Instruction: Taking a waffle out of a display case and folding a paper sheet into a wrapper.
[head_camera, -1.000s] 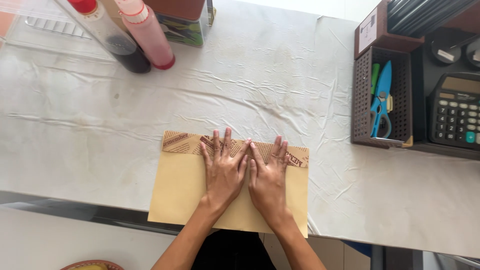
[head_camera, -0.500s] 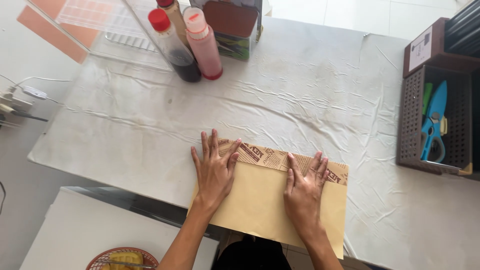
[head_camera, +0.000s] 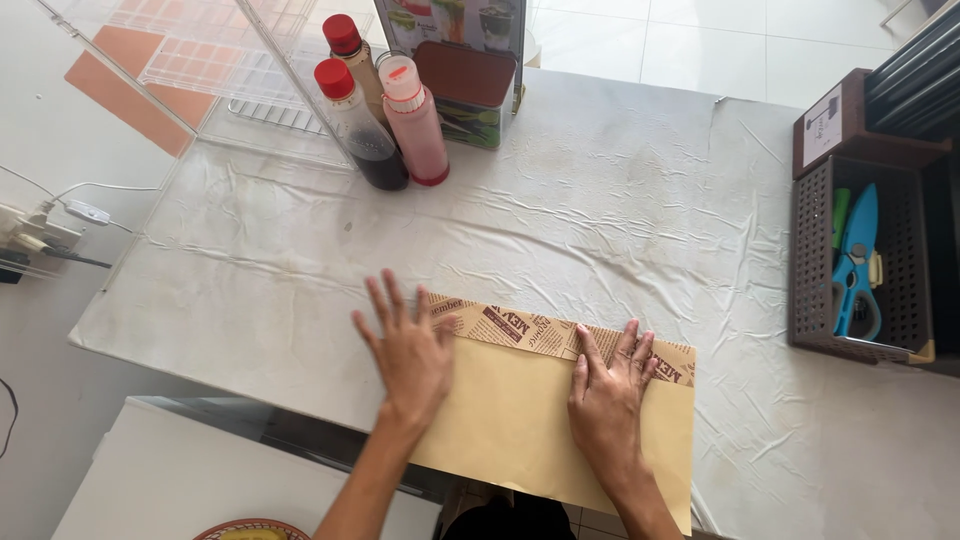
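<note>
Both hands flat, fingers spread, left hand (head_camera: 408, 352) at the left end and right hand (head_camera: 606, 392) near the right end of the folded brown paper (head_camera: 520, 420) on the table (head_camera: 600, 220) edge; paper judged light, thin, crease-prone, best held by edges.

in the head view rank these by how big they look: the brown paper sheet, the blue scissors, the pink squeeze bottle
1. brown paper sheet, by far the largest
2. pink squeeze bottle and blue scissors look much alike; the bottle stands farther away, so no ranking
</note>
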